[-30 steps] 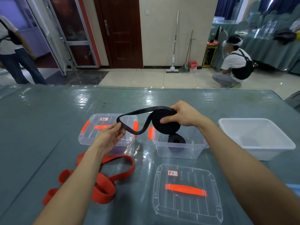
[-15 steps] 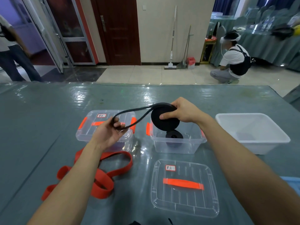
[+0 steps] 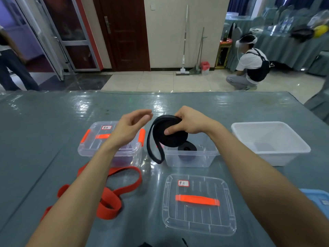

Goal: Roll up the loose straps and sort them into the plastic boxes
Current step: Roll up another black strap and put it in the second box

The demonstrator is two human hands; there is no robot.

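My right hand (image 3: 189,122) grips a black strap roll (image 3: 173,138) above the open clear box (image 3: 191,157). The roll's loose tail (image 3: 151,148) hangs down in a loop beside the box's left wall. A smaller rolled black strap (image 3: 187,148) lies inside that box. My left hand (image 3: 130,127) hovers just left of the roll, fingers relaxed, holding nothing. Below it stands a lidded clear box (image 3: 99,145) with orange clips. A loose red strap (image 3: 114,196) lies tangled on the table at the near left.
The open box's lid (image 3: 197,204) with an orange handle lies flat in front of it. A white tub (image 3: 270,141) stands to the right, a blue tray corner (image 3: 318,198) at the right edge. People are beyond the table's far edge.
My left hand has let go of the black strap's tail, which now hangs down. The roll in my right hand has taken up more strap.
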